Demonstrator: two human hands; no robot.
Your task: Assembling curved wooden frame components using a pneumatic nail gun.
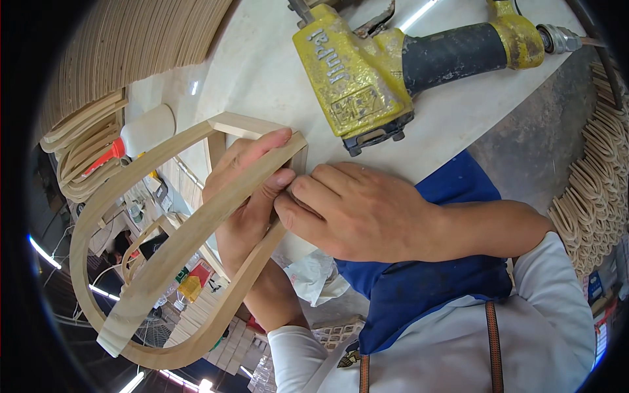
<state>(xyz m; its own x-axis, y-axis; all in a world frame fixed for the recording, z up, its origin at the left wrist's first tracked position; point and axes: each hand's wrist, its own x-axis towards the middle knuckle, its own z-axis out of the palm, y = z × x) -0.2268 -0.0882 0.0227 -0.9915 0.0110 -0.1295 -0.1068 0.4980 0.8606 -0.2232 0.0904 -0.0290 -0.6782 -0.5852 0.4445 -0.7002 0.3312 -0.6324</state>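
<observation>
Left hand (244, 226): toward 11 o'clock, fingers grasping wooden frame (196, 245). Right hand (367, 209): toward 9 o'clock, fingers curled; grasp cannot be determined.

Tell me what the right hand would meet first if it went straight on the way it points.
Going left, the right hand would probably meet the left thumb first, at the wooden frame; depth is unclear, and they may be touching.

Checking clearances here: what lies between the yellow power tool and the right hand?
Bare pale tabletop shows between the yellow power tool and the right hand in the head view.
</observation>
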